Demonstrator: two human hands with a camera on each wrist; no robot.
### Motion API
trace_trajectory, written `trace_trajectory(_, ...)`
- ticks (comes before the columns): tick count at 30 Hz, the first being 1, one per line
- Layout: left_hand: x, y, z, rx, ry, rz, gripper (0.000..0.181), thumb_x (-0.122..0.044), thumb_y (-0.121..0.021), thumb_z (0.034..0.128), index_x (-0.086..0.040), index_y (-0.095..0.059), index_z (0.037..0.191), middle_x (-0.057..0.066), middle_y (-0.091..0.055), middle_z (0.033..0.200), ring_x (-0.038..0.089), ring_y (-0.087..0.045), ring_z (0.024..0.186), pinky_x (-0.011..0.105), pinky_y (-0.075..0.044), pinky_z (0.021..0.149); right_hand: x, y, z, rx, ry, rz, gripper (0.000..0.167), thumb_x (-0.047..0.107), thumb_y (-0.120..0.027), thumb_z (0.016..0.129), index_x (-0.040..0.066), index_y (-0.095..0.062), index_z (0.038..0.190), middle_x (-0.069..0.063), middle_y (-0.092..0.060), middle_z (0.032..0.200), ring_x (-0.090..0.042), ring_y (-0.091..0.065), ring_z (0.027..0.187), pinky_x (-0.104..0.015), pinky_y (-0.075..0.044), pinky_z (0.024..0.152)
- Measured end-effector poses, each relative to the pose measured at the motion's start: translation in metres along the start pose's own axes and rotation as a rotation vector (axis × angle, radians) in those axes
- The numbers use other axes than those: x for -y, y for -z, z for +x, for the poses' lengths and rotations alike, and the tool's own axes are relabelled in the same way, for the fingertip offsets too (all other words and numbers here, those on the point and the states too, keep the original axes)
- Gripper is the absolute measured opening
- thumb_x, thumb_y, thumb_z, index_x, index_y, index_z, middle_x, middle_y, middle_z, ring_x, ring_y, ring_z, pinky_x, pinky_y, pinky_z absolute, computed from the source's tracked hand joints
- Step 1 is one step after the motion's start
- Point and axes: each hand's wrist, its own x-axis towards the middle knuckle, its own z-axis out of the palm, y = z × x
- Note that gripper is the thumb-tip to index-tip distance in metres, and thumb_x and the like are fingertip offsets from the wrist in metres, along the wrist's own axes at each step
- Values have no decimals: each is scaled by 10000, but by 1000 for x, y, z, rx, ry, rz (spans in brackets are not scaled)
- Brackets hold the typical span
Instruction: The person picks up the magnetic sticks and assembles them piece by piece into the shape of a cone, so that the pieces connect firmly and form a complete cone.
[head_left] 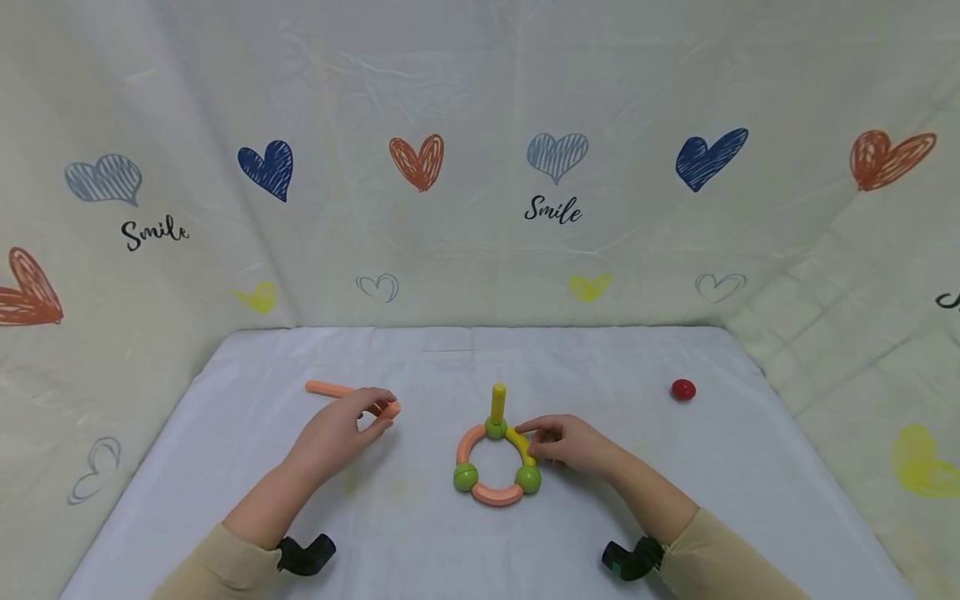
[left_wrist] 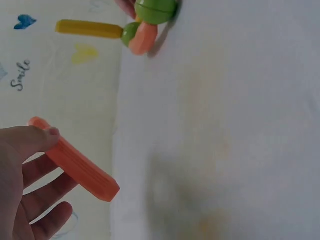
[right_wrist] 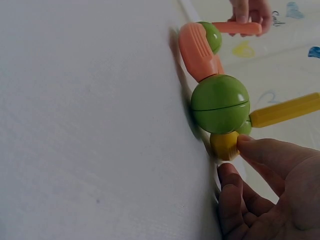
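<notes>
My left hand (head_left: pixel 348 429) pinches a straight orange stick (left_wrist: pixel 85 172) between thumb and fingers, held above the table on the left. My right hand (head_left: pixel 573 443) grips the curved yellow stick (head_left: pixel 519 444) of a ring-shaped toy at mid-table. Three green balls, at the top (head_left: pixel 495 429), lower left (head_left: pixel 465 477) and lower right (head_left: pixel 528 478), join that piece to two curved orange sticks (head_left: pixel 497 496). A straight yellow stick (head_left: pixel 498 403) stands up from the top ball. In the right wrist view, my thumb lies on the curved yellow stick and partly hides it.
A small red ball (head_left: pixel 683 389) lies at the back right of the table (head_left: pixel 420 550), which a white cloth covers. Behind and beside it hang pale sheets (head_left: pixel 480 242) printed with hearts. Each wrist carries a black device, left (head_left: pixel 306 555) and right (head_left: pixel 632 559).
</notes>
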Motion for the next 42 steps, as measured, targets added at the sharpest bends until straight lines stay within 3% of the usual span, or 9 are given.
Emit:
trace_trajectory(15, -62, -22, -8, -16, -9, -380, 313, -273, -769, 884, -364, -617, 1142, -235, -650, 955, 20, -607, 1010, 442, -502, 901, 3, 1, -2, 0, -5, 19, 344, 164, -701, 920, 128, -680, 1261, -17, -628, 892, -173, -532, 693, -300, -454, 610)
trace_trajectory(22, -80, -33, -9, 21, -58, -392, 283, -284, -760, 892, -363, -613, 1121, -233, -638, 1040, 32, -617, 1030, 384, -520, 886, 3, 1, -1, -1, -5, 18, 339, 170, -703, 921, 131, -683, 1258, -21, -626, 891, -176, -530, 695, -306, -456, 615)
trace_trajectory(26, -85, -36, -10, 58, -50, -400, 258, -277, -748, 903, -350, -618, 1114, -209, -644, 1043, 55, -633, 984, 401, -526, 874, 1, 2, 1, -1, -8, 16, 331, 177, -704, 921, 138, -689, 1249, -18, -619, 886, -176, -532, 696, -305, -460, 618)
trace_trajectory(36, -84, -46, -11, 127, -23, -415, 349, -433, -730, 885, -255, -638, 1172, -204, -653, 1029, 80, -640, 967, 427, -519, 862, 0, 3, 2, 5, -15, 8, 324, 188, -704, 923, 143, -692, 1243, -14, -625, 897, -175, -539, 696, -292, -466, 617)
trace_trajectory(42, -83, -52, -11, 155, -11, -405, 331, -367, -729, 905, -238, -628, 1193, -191, -660, 1016, 65, -637, 941, 420, -522, 853, -1, 3, 3, 4, -18, 5, 328, 189, -709, 918, 148, -692, 1243, -10, -622, 893, -178, -537, 695, -306, -462, 616)
